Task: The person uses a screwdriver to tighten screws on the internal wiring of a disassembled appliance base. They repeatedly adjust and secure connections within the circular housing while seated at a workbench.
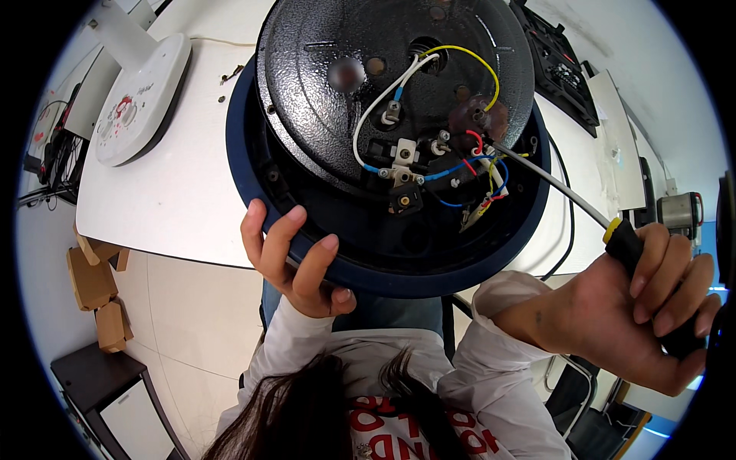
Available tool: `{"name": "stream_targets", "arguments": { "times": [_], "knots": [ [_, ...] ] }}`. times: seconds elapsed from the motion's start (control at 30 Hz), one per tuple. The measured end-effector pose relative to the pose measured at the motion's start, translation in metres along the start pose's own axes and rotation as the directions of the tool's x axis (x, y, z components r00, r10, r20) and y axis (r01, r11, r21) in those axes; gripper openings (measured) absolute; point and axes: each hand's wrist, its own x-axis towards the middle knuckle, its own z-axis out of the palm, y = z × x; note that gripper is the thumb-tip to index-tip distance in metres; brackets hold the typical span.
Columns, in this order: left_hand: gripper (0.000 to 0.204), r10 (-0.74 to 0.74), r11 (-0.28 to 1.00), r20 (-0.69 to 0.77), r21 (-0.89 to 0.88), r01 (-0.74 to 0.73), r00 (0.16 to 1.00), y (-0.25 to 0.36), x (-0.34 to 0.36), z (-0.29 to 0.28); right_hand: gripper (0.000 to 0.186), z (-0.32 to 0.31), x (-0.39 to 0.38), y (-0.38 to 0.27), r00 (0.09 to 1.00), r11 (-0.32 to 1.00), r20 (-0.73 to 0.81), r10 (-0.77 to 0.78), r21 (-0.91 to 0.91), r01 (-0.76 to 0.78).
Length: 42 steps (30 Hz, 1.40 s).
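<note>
A round appliance base with a dark blue rim [383, 285] lies underside up at the table's front edge, its glossy black metal plate [322, 100] inside. My left hand [295, 257] steadies the near left of the rim, fingers curled over it. In my right hand [644, 307] is a screwdriver [563, 186] with a black and yellow handle, my fingers wrapped round it. Its long shaft reaches left to the wiring beside a brownish disc [479, 123]; the exact tip contact is hard to make out. White, yellow, blue and red wires join a terminal block [405, 162] and nearby screws.
A white appliance stand [146, 100] is at the table's far left. An open black tool case [563, 69] lies at the far right, and a black cable [571, 207] runs down beside the base. Cardboard boxes [93, 284] and a dark cabinet [103, 376] stand on the left floor.
</note>
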Motion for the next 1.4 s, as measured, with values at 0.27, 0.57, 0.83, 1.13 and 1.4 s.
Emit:
{"name": "stream_targets", "arguments": {
  "times": [0.27,0.57,0.83,1.13,1.4],
  "knots": [
    [0.042,-0.002,1.000,0.006,-0.004,0.002,1.000,-0.001,-0.001,-0.003,0.039,-0.020,0.024,0.013,0.918,0.985,0.395,-0.028,0.167,-0.041],
    [0.042,-0.010,1.000,-0.008,-0.027,0.010,1.000,0.001,0.000,-0.002,0.048,-0.005,0.020,0.006,0.967,0.971,0.225,0.117,0.180,-0.160],
    [0.040,-0.011,1.000,-0.045,-0.018,0.010,0.999,0.000,-0.003,0.001,0.066,0.002,0.007,0.004,0.993,0.990,0.002,0.121,0.067,-0.121],
    [0.039,-0.008,1.000,-0.013,-0.019,0.008,1.000,0.000,-0.003,-0.002,0.046,0.036,-0.009,0.007,0.983,0.977,-0.184,0.008,-0.206,-0.047],
    [0.040,-0.011,1.000,-0.015,-0.020,0.010,1.000,0.001,-0.001,-0.002,0.045,0.029,0.003,0.004,0.895,0.990,0.423,0.138,-0.056,-0.126]
  ]
}}
